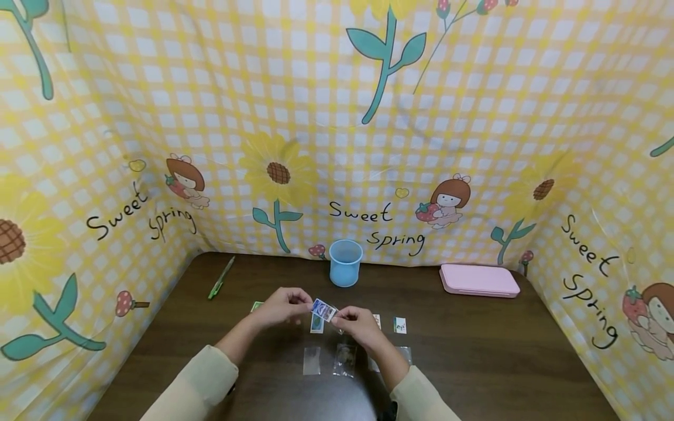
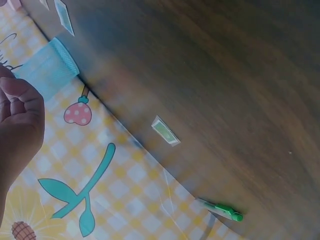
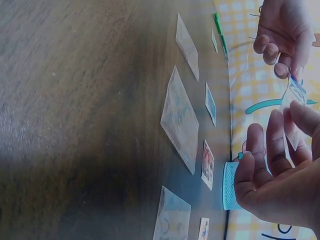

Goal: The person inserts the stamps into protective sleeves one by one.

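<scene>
Between the two hands is a small picture card (image 1: 323, 310), mostly blue and purple, held above the table. My left hand (image 1: 284, 305) pinches the card's left end with thumb and finger. At the other end my right hand (image 1: 360, 324) pinches a clear plastic sleeve (image 3: 293, 135), which in the right wrist view hangs below the card's blue part. How far the card sits inside the sleeve I cannot tell. Below it on the table lies a blue-green card (image 1: 317, 325). In the left wrist view the left hand (image 2: 20, 112) shows at the edge, its fingertips cut off.
Clear sleeves (image 1: 312, 361) lie in a row nearer the person, one partly behind the right arm. More small cards (image 1: 399, 325) lie in a row beyond them. A blue cup (image 1: 345, 266), a pink case (image 1: 479, 280) and a green pen (image 1: 221, 279) stand or lie farther back, before patterned cloth.
</scene>
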A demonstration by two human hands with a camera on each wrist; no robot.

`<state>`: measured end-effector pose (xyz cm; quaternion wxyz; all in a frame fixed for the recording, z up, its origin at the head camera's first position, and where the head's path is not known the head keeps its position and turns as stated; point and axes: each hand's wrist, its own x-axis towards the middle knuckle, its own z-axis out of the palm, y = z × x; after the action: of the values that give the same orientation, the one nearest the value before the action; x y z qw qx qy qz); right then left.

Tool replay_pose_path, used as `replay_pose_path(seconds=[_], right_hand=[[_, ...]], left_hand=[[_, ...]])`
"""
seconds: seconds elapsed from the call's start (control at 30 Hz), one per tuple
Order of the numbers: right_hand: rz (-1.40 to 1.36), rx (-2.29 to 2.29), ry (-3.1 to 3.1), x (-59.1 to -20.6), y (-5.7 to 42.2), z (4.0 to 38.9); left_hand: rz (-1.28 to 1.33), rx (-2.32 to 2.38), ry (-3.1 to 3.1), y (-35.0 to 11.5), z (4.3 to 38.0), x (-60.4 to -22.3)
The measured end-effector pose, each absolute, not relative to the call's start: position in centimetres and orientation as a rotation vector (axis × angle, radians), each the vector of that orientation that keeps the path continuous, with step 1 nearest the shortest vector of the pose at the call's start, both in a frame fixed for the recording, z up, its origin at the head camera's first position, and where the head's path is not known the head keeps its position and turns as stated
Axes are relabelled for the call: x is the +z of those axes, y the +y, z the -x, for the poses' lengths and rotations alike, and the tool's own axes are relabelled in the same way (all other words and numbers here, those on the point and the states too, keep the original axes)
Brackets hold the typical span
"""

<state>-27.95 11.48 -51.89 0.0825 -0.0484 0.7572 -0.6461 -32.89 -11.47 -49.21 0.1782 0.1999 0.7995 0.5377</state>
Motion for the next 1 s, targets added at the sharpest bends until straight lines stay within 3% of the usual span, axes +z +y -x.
replay_pose_path(seconds=[0.43,0.67,1.0], right_hand=[[0.124,-1.941,2.183,-48.8,11.2,26.2],[0.139,-1.982,2.150,-51.1,11.2,27.3],[0.123,-1.954,2.212,-52.2,11.4,28.3]], left_hand=[[-0.592,1.489,2.267,-10.3,32.8,-49.8],[-0.620,1.495,2.225,-9.4,31.4,-47.8],[-0.628,1.416,2.247,-9.4,33.2,-49.5]])
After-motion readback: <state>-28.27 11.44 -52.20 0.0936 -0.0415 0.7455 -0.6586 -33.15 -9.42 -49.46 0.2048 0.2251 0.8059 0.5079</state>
